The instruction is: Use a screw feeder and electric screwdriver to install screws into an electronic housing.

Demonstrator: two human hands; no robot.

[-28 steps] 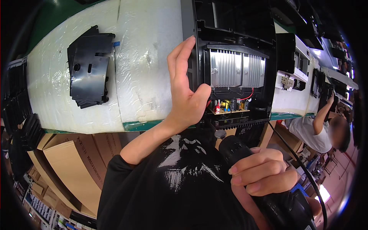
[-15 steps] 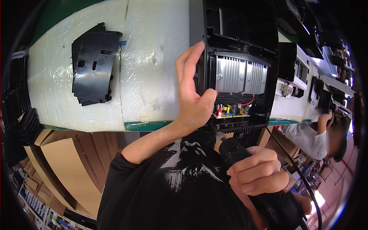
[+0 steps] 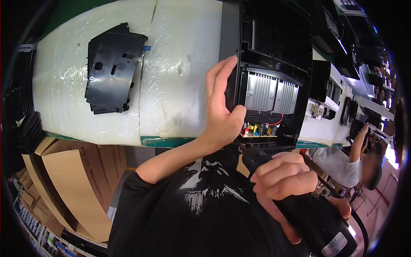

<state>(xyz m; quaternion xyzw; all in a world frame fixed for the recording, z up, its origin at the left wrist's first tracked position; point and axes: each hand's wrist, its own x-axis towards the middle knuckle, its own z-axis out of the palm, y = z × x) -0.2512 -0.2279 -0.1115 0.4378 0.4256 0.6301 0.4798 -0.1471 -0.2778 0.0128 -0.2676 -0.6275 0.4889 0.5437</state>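
Observation:
A black housing (image 3: 232, 77) stands on the table, with finned silver heat sinks (image 3: 272, 94) and a small circuit board (image 3: 261, 129) with coloured parts inside. My left hand (image 3: 222, 115) lies along the housing's left wall, fingers stretched out and the thumb at its near left corner. In my right hand (image 3: 284, 177) is a black corded electric screwdriver (image 3: 314, 218), the fingers wrapped round its body. Its tip points up and left at the housing's near edge, just below the circuit board. Whether the tip touches a screw I cannot tell.
Flat black plastic panels (image 3: 113, 68) lie stacked on the film-covered white tabletop (image 3: 171, 103) to the left. Cardboard boxes (image 3: 72, 180) stand below the table's near edge. More black housings (image 3: 327, 81) line the right side, where another person (image 3: 338, 160) works.
The screwdriver has tilted and its tip has moved nearer the housing's near edge. My left hand keeps its place on the wall. The whole view has shifted slightly.

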